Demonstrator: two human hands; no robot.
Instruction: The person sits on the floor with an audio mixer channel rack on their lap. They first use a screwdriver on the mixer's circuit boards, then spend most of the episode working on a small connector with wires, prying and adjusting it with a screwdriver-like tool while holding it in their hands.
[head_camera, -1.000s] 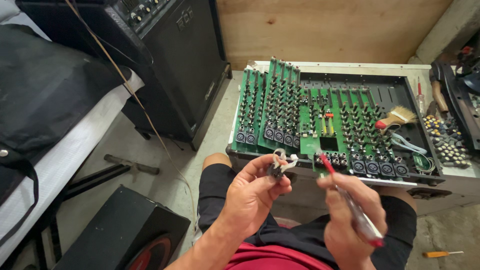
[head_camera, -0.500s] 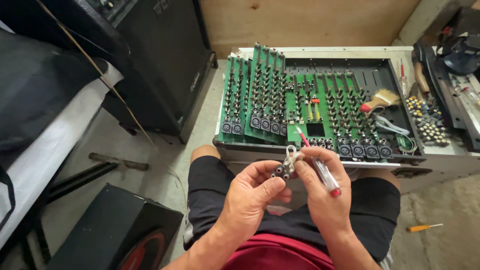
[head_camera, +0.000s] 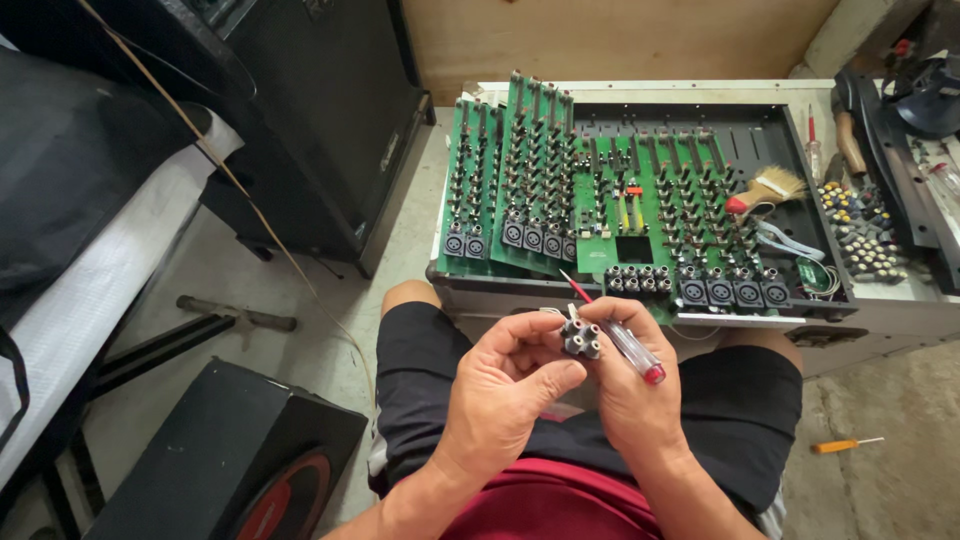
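My left hand (head_camera: 500, 385) grips a small grey block of connector jacks (head_camera: 581, 336) in front of my lap. My right hand (head_camera: 628, 385) touches the same block with its fingertips and carries a screwdriver (head_camera: 622, 340) with a clear handle, red end cap and red-sleeved shaft. The shaft points up and left, toward the opened mixer chassis (head_camera: 850, 312) just beyond my knees. Inside it lie several green circuit boards (head_camera: 640, 215) covered in rows of knob shafts and round sockets.
A paint brush (head_camera: 765, 190) and a heap of loose knobs (head_camera: 862, 235) lie in the chassis at right. An orange-handled screwdriver (head_camera: 845, 444) lies on the floor at right. A black speaker cabinet (head_camera: 320, 130) stands at left, another speaker (head_camera: 225, 465) at lower left.
Both hands have come together over my lap. The right hand brought the screwdriver in from the right and now meets the connector block, which the left hand has lowered.
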